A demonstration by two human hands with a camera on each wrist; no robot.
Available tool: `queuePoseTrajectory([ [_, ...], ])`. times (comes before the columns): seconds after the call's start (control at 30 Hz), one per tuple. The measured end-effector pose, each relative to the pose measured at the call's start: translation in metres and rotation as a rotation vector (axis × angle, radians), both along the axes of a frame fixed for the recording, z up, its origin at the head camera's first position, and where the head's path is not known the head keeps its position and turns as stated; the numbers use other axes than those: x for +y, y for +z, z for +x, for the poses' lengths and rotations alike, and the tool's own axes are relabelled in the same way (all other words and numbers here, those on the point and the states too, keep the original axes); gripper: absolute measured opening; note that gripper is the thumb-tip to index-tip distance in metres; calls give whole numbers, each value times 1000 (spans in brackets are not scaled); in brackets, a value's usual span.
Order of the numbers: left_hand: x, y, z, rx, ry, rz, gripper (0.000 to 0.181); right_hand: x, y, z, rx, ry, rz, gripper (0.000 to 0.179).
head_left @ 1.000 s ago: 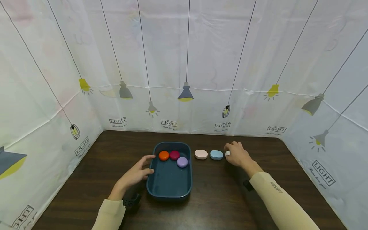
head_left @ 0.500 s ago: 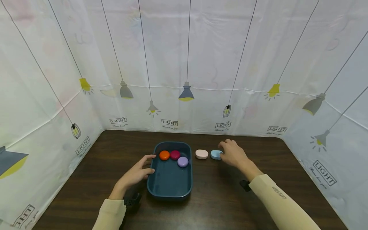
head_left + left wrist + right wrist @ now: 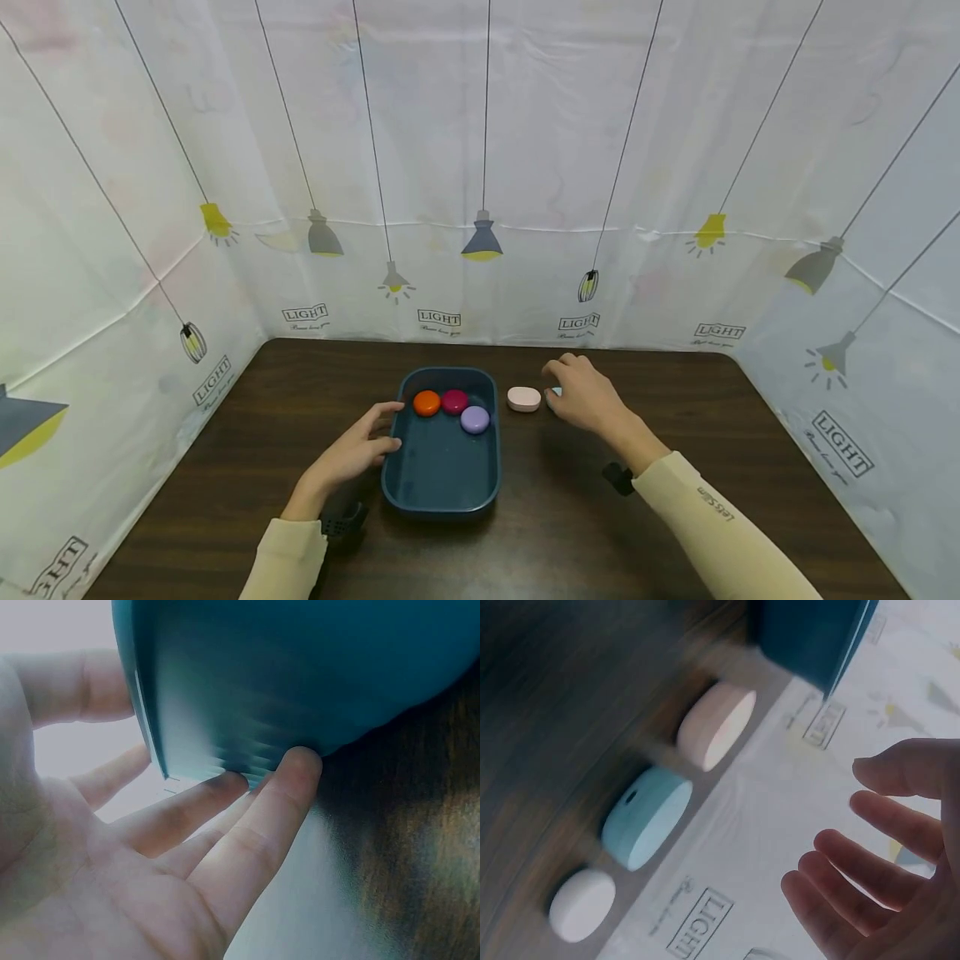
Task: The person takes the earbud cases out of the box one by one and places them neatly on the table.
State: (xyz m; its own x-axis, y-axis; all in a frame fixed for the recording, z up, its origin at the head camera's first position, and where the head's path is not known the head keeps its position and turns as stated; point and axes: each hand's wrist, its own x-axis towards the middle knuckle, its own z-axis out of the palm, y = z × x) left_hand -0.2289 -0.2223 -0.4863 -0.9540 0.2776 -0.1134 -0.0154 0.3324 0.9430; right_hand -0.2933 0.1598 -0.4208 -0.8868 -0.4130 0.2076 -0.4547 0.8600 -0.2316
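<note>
A dark blue plastic bin (image 3: 441, 510) holds an orange round piece (image 3: 427, 403), a crimson one (image 3: 454, 402) and a lavender one (image 3: 475, 420). At its left side my left hand (image 3: 352, 454) touches the wall with extended fingers (image 3: 262, 832). To the bin's right, a pale pink oval case (image 3: 523, 399), a light blue oval case (image 3: 646, 817) and a white rounded piece (image 3: 583, 905) lie in a row on the table. My right hand (image 3: 588, 400) is over the row, fingers loosely bent and holding nothing. In the head view it covers most of the blue case and all of the white piece.
The dark wood table (image 3: 570, 533) ends at the back against a white curtain (image 3: 420, 167) printed with lamps. More curtain hangs along the left and right sides. A black wrist camera (image 3: 619, 478) is strapped under the right wrist.
My right hand has moved left along the row, from the white piece to above the blue case. The left hand keeps its place at the bin, and the bin's contents look the same.
</note>
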Motion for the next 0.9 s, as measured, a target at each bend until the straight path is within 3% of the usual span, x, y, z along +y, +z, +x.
queuePoseTrajectory([
  [0.33, 6, 1, -2, 2, -16, -3, 60, -26, 3, 16, 76, 64, -27, 29],
  [0.73, 10, 1, -2, -3, -26, 10, 59, -58, 9, 21, 81, 119, -46, 25],
  [0.9, 4, 3, 3, -11, 7, -6, 58, -80, 12, 18, 37, 155, -31, 27],
])
